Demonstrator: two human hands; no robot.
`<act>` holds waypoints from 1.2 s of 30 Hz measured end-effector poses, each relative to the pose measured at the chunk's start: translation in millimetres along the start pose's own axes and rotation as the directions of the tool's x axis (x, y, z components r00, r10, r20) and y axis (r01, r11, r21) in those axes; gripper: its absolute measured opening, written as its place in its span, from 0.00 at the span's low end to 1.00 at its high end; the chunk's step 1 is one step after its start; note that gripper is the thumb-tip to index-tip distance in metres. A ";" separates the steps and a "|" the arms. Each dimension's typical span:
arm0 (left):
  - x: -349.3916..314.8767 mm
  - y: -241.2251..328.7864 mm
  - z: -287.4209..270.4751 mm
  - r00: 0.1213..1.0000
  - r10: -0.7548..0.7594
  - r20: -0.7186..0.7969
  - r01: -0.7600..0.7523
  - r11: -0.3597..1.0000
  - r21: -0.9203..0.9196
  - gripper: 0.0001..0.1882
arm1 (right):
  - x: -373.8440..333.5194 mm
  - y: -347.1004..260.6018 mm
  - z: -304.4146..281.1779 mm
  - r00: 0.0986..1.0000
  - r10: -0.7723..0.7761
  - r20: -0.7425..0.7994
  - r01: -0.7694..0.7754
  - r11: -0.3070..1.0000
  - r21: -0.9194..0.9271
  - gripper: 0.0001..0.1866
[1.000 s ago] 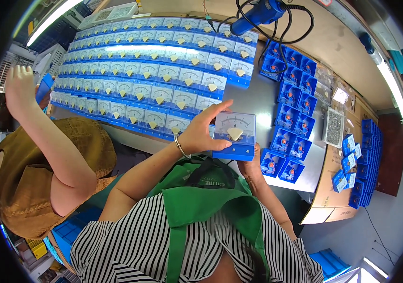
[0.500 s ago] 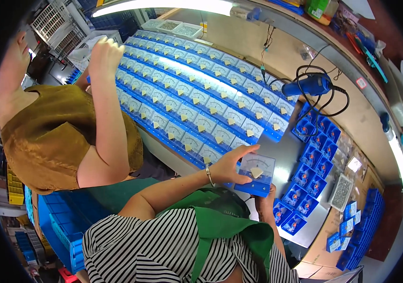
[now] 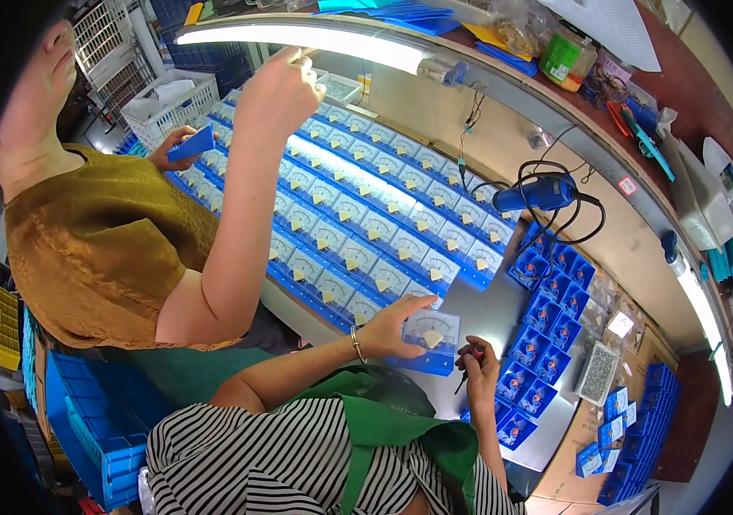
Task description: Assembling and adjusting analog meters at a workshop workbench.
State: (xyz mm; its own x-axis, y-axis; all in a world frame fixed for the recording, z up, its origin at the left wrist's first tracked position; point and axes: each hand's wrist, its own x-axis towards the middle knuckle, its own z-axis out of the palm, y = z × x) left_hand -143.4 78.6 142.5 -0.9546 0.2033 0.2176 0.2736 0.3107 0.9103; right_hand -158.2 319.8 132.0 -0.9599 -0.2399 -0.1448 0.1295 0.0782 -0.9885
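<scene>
My left hand (image 3: 390,331) grips a blue meter (image 3: 433,335) by its left side, thumb and fingers spread around it. The meter has a clear front over a dial and a cream-coloured patch at the lower middle. Just to its right, my right hand (image 3: 481,374) is closed on a slim screwdriver (image 3: 461,382) with a dark reddish handle; its thin shaft points down and left, apart from the meter. Beyond my left hand, long rows of similar meters (image 3: 352,209) lie side by side on the bench.
Open blue meter housings (image 3: 535,355) stand in rows to the right. Beside them are a tray of small parts (image 3: 596,374) and stacked blue cases (image 3: 650,429). A blue power screwdriver (image 3: 538,194) hangs with its looped cable. At left, a co-worker's arm (image 3: 246,206) reaches over the meters.
My right hand has come out from beneath the meter to its right, showing the screwdriver. The co-worker's raised arm has moved right; their other hand now shows a blue piece. The view has shifted.
</scene>
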 end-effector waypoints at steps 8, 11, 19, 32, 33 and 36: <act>1.4 5.6 3.3 1.000 -0.028 0.014 0.028 0.999 -0.032 0.46 | -2.5 -0.3 -0.6 0.999 0.030 0.015 -0.030 0.999 -0.033 0.18; -1.3 2.2 2.4 0.999 -0.033 0.025 0.035 0.998 -0.051 0.45 | 0.3 -2.3 2.0 0.999 0.045 0.020 -0.044 0.997 -0.060 0.19; -6.3 -0.6 -4.1 0.999 -0.034 0.010 0.034 0.998 -0.048 0.45 | 13.2 -19.0 7.1 0.998 -0.049 -0.026 0.046 0.990 -0.135 0.21; -6.2 2.4 -6.4 0.999 -0.034 -0.006 0.033 0.999 -0.025 0.46 | 12.3 -11.8 4.9 0.997 -0.074 -0.037 0.068 0.989 -0.135 0.21; -7.1 2.7 -6.0 0.999 -0.033 0.002 0.033 0.999 -0.010 0.46 | 12.2 -11.1 5.1 0.996 -0.078 -0.038 0.072 0.988 -0.134 0.21; -7.4 0.7 -6.9 1.000 -0.022 0.004 0.022 1.000 0.005 0.45 | 12.1 -11.3 7.9 0.998 -0.064 -0.021 0.059 0.984 -0.171 0.21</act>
State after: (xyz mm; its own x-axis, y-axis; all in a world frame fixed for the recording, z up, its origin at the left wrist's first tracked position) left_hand -136.9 70.8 144.0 -0.9599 0.2004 0.1959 0.2530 0.3194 0.9132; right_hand -169.3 308.4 141.1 -0.9711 -0.2245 -0.0804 0.0279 0.2278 -0.9733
